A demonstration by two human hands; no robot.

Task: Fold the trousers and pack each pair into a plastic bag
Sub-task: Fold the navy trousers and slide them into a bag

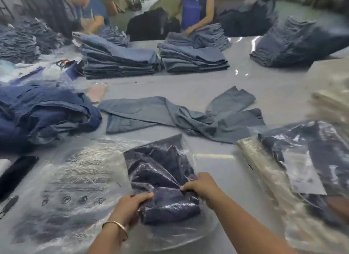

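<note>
Both hands (pixel 164 197) grip the bagged trousers (pixel 162 178) (long axis pointing away).

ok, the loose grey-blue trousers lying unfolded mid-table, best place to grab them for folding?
Probably the waistband end of the grey-blue trousers, reached from the left. That end lies flat and spread out, while the legs toward the right are twisted and bunched. Both hands, left hand and right hand, currently grip the bagged dark trousers.
</note>
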